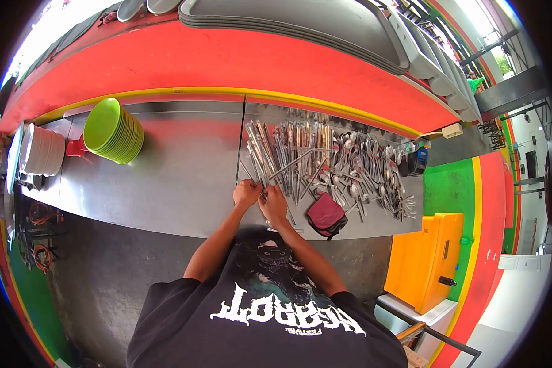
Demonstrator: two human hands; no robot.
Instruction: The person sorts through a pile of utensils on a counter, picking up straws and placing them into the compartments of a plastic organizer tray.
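Note:
Both of my hands meet at the near left edge of a large spread of cutlery on a metal counter [165, 178]. My left hand [247, 192] has its fingers closed around thin utensils [245, 168]. Close beside it on the right, my right hand [273, 202] is closed too, its fingertips at the same utensils; what it grips is too small to tell. Beyond my hands lie many chopsticks [285, 147], roughly side by side, a few crossing over the others. Spoons and forks [365, 165] are heaped to their right. A folded maroon cloth [326, 212] sits near the counter's front edge.
Stacked green bowls [113, 131] and white dishes [43, 151] stand at the left. Grey trays [294, 30] rest on the red ledge [165, 64] behind. A dark blue object [417, 161] is at the counter's right end, with an orange container [426, 260] below.

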